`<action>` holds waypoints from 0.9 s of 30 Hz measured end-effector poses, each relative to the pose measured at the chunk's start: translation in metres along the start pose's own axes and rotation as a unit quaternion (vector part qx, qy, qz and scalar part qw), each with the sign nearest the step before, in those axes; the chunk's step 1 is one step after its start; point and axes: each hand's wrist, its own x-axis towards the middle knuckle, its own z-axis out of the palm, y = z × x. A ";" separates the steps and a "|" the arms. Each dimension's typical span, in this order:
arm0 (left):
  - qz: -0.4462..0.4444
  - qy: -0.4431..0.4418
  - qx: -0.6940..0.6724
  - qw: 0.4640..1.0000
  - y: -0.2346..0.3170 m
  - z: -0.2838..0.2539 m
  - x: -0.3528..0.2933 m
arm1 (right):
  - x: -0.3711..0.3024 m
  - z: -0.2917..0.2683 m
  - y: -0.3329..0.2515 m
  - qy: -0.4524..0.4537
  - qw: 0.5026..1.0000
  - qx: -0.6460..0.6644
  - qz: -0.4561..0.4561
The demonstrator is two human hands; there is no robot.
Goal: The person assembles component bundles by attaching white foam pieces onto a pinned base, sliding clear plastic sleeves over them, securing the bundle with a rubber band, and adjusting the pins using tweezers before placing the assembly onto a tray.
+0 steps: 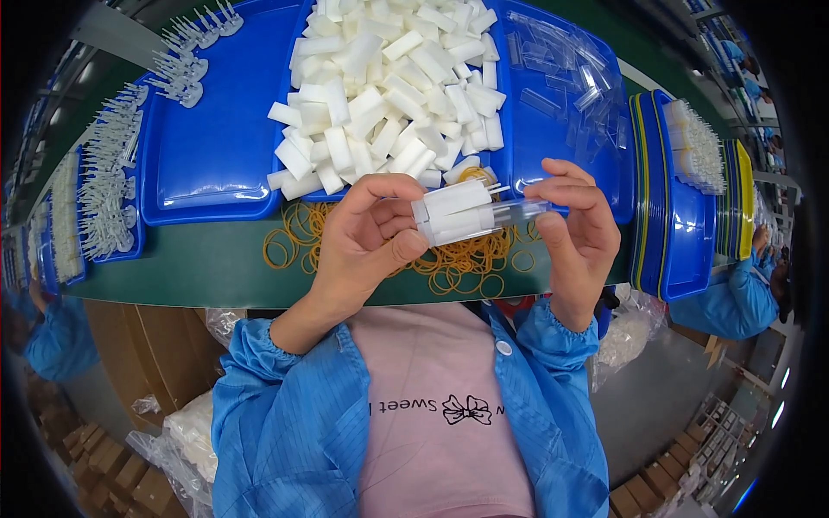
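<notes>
Over a green worktable (207,274), a person in a blue coat (298,414) and pink shirt (440,345) handles a small white-and-clear assembly (453,211), raised above the near edge of a tray of white blocks. The left hand (371,233) grasps the assembly's left end, the thumb along its near side and the fingers curled behind. The right hand (577,226) is at the opposite end, thumb and fingertips on either side of a clear plastic piece (521,210) that juts from the assembly; whether they pinch it firmly cannot be told. Below and behind the assembly, tan rubber bands (466,268) lie in a loose heap along the table's front. Beyond the hands, white blocks (389,95) pile high between two blue trays. The left-hand tray (207,194) has white stemmed parts (177,73) clustered along its far-left rim; the right-hand tray (533,151) carries scattered clear plastic strips (561,65). Farther right, a dense white bundle (693,147) sits on stacked trays (691,246), near a co-worker's blue sleeve (738,298). Brown cardboard (142,345) stands below the table at left.
</notes>
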 end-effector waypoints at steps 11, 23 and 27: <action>-0.047 -0.013 0.014 0.999 0.009 -0.002 -0.003 | -0.004 -0.002 -0.004 0.008 0.998 0.053 -0.015; 0.088 -0.027 0.091 0.992 0.001 0.002 -0.004 | -0.028 0.030 -0.008 0.020 0.996 0.091 0.006; 0.049 -0.020 0.070 0.996 0.006 0.003 -0.001 | -0.026 0.030 -0.004 0.008 0.997 0.081 0.002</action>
